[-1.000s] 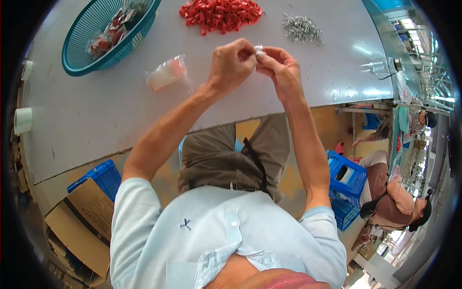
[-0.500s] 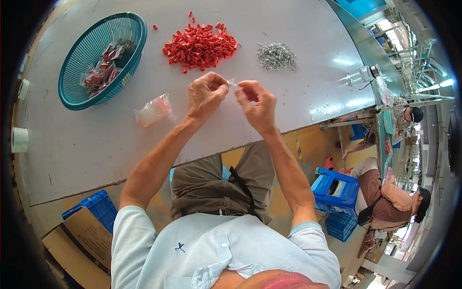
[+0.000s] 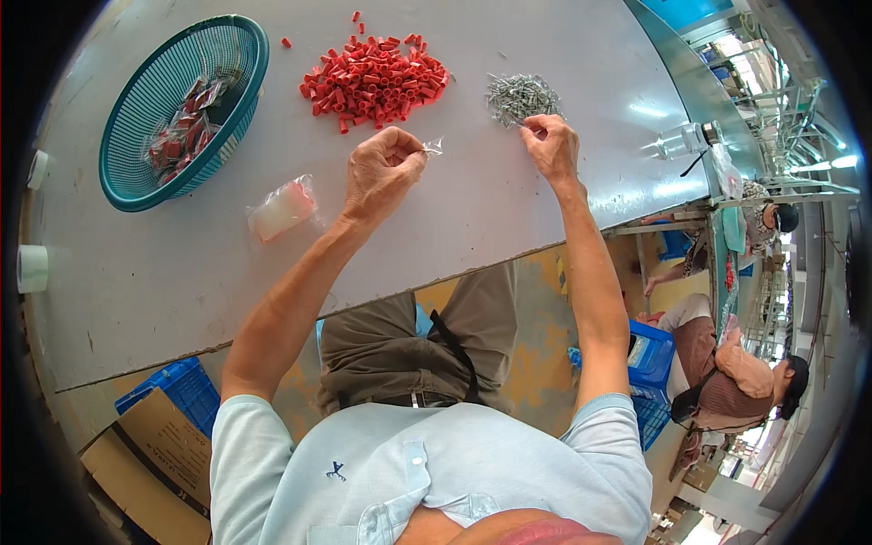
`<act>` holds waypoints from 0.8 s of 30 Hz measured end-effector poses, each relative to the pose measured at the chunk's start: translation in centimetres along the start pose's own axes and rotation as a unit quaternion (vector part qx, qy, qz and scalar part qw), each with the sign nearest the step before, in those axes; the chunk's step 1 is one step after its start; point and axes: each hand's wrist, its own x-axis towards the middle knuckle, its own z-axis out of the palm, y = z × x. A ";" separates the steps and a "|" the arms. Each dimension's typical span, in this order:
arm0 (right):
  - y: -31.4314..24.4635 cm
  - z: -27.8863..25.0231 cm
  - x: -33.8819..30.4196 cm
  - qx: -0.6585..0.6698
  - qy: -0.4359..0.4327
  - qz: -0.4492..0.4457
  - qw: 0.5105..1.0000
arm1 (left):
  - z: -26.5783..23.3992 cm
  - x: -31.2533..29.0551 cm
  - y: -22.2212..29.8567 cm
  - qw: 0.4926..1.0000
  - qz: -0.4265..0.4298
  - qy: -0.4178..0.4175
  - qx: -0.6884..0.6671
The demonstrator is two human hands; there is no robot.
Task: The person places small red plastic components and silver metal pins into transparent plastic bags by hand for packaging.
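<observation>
Between the thumb and fingertips of my left hand [image 3: 386, 173] is a small clear plastic bag [image 3: 434, 146], its end sticking out to the right. My right hand [image 3: 552, 150] reaches to the near edge of a pile of small silver screw-like metal pieces [image 3: 522, 95]. Its thumb and forefinger are pinched together there; what they hold, if anything, is too small to tell. Left of that pile lies a heap of short red plastic tubes [image 3: 372, 80], with a few strays behind it. A clear bag with pale and red contents [image 3: 283, 211] rests left of my left forearm.
A teal plastic basket [image 3: 250, 100] holding several filled bags stands at the far left of the grey table [image 3: 436, 227]. Tape rolls [image 3: 33, 269] sit by the left edge, a clear bottle [image 3: 681, 143] at the right. Beyond, a person [image 3: 736, 372] sits near blue crates [image 3: 649, 354].
My right hand has left the plastic bag and moved right to the silver metal pile. My left hand keeps the bag and has shifted slightly left.
</observation>
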 end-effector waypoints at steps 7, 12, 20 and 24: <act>-0.3 -0.3 0.6 -0.031 -0.043 -0.006 0.999 | 0.2 -0.1 -0.1 0.999 0.028 -0.007 0.027; -0.8 -0.6 1.1 -0.059 -0.071 -0.055 0.994 | 0.2 0.0 -0.3 0.999 0.031 -0.004 0.040; -0.9 -1.0 2.0 -0.012 -0.146 -0.041 0.988 | 0.4 0.0 -0.3 0.996 0.054 0.006 0.065; -0.6 -1.1 1.9 0.005 -0.133 -0.046 0.990 | 0.4 0.0 -0.2 0.996 0.055 0.004 0.069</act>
